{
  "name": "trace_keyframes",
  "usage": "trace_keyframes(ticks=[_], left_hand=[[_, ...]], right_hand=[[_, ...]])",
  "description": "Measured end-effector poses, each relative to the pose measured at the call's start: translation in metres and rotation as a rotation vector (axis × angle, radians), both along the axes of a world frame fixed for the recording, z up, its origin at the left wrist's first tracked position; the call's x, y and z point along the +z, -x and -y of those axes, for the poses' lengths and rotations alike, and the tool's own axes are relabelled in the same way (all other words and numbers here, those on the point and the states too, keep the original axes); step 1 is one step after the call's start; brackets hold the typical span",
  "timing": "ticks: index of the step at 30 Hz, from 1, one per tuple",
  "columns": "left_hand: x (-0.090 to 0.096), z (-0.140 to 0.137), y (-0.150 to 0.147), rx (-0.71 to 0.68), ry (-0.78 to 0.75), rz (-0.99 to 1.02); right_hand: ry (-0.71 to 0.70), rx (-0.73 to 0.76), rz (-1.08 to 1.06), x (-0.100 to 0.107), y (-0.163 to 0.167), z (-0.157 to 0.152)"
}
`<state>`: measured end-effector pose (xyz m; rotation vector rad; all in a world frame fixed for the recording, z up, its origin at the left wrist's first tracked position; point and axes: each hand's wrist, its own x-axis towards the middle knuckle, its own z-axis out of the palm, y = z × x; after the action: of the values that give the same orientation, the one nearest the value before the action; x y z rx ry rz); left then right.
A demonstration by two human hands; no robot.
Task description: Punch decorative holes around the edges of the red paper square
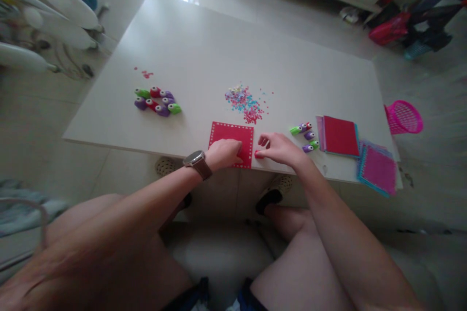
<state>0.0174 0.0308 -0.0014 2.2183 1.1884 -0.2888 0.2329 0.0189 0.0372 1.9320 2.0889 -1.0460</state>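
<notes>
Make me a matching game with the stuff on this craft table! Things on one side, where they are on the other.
Things:
1. red paper square
2. pile of confetti bits
3. big bunch of little punches
4. pink basket

Places:
A. far left part of the table
B. off the table's right edge
C. under the left hand, with the right hand at its edge
D. just behind the red square, mid-table

Pairs: 1-C, 2-D, 3-A, 4-B
</notes>
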Motion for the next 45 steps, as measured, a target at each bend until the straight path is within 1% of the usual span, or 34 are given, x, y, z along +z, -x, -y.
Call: trace_keyframes(ticks=[5,8,15,17,19,22,25,26,27,28,31,33,36,41,45], left_hand=[[0.006,0.003,-0.003,0.012,-0.012,-0.016],[0.007,0.003,-0.003,0.019,-0.015,-0.018],[0.005,0.004,-0.002,0.062,-0.012,-0.02],[0.005,0.004,-0.002,0.062,-0.014,-0.035],[0.005,0.004,-0.002,0.052,-0.017,-0.049],[0.006,0.003,-0.002,0.051,-0.013,-0.046],[0.007,0.003,-0.001,0.054,0.0,-0.032],[0.008,0.003,-0.001,0.051,0.001,-0.03],[0.008,0.004,-0.001,0.047,-0.001,-0.03],[0.009,0.004,0.0,0.043,-0.006,-0.032],[0.01,0.005,0.0,0.038,-0.021,-0.04],[0.01,0.006,0.0,0.038,-0.022,-0.041],[0.008,0.006,0.0,0.036,-0.02,-0.029],[0.005,0.006,0.0,0.044,-0.019,-0.013],[0.004,0.005,0.0,0.039,-0.022,-0.016]], right_hand=[[-0.005,0.149,0.086,-0.005,0.008,0.004],[-0.031,0.144,0.138,-0.004,0.007,0.004],[-0.038,0.102,0.286,-0.003,-0.012,0.005],[-0.064,0.11,0.253,-0.002,-0.011,0.005],[-0.075,0.132,0.172,0.002,-0.006,0.004],[-0.003,0.152,0.104,0.008,0.006,0.003],[0.098,0.157,0.115,0.009,0.014,0.001],[0.107,0.149,0.127,0.007,0.014,0.0],[0.084,0.132,0.14,0.005,0.014,-0.001],[0.032,0.106,0.15,0.003,0.012,-0.002],[-0.178,0.017,0.129,-0.002,0.006,-0.006],[-0.241,-0.016,0.091,-0.004,0.002,-0.008],[-0.228,-0.019,0.078,-0.004,0.0,-0.006],[-0.17,0.033,0.081,-0.005,0.002,0.001],[-0.127,0.073,0.119,-0.006,0.001,0.0]])
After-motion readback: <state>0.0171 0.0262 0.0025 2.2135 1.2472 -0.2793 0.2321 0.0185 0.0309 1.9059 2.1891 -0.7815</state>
